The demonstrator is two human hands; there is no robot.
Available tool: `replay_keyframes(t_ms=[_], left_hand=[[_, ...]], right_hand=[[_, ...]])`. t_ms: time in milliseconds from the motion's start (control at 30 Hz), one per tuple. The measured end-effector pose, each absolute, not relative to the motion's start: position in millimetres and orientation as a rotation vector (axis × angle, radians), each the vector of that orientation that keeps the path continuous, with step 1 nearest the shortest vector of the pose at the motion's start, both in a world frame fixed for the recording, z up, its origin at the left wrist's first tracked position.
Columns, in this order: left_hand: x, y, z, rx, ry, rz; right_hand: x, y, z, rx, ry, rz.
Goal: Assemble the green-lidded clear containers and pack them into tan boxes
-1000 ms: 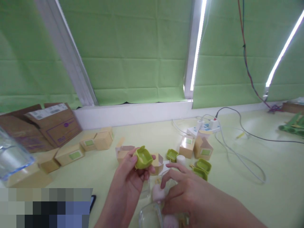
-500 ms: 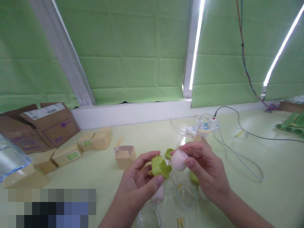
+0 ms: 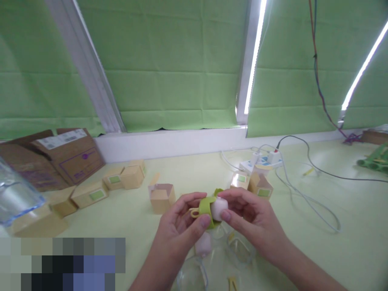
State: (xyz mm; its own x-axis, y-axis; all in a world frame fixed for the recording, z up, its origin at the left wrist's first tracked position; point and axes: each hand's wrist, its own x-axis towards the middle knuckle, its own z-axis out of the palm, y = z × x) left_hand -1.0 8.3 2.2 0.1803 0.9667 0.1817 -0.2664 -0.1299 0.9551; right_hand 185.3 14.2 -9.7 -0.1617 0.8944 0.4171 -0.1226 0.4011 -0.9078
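My left hand grips a small green plastic cup between thumb and fingers. My right hand holds a pale pink rounded piece and presses it against the open side of the green cup. Both hands meet above the pale green table. Just below them lie another pink piece and clear plastic shells. An open small cardboard box stands just left of my hands.
Small tan boxes with green labels lie at the left, two more behind my hands. Brown cartons sit at far left, a clear container at the left edge. A power strip with cables lies at the back right.
My right hand rose from the table with a pink piece and brought it to the green cup. My left hand shifted the cup rightward. The two parts now touch.
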Motion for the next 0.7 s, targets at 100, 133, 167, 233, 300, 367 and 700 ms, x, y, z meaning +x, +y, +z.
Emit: replay_keyframes(t_ms=[100,133,167,233,300,367,700], left_hand=[[-3.4,9.9,-1.2,1.241,0.817,1.27],[-3.5,10.0,-1.7,1.241,0.828,1.266],[-3.3,10.0,-1.9,1.239,0.84,1.265],[-2.5,9.8,-1.7,1.236,0.86,1.264],[-1.5,9.4,-0.9,1.232,0.88,1.267],[-0.4,8.7,0.3,1.23,0.905,1.272],[6.0,5.3,3.0,1.251,0.837,1.303]], right_hand=[[184.3,15.2,-10.5,-0.76,-1.407,1.083],[184.1,15.4,-10.7,-0.77,-1.401,1.086],[184.0,15.4,-10.9,-0.775,-1.398,1.09],[184.0,15.1,-10.9,-0.775,-1.401,1.095],[184.3,14.3,-10.5,-0.775,-1.41,1.089],[184.5,13.5,-10.0,-0.777,-1.429,1.068],[186.2,12.7,-7.8,-0.896,-1.6,0.756]])
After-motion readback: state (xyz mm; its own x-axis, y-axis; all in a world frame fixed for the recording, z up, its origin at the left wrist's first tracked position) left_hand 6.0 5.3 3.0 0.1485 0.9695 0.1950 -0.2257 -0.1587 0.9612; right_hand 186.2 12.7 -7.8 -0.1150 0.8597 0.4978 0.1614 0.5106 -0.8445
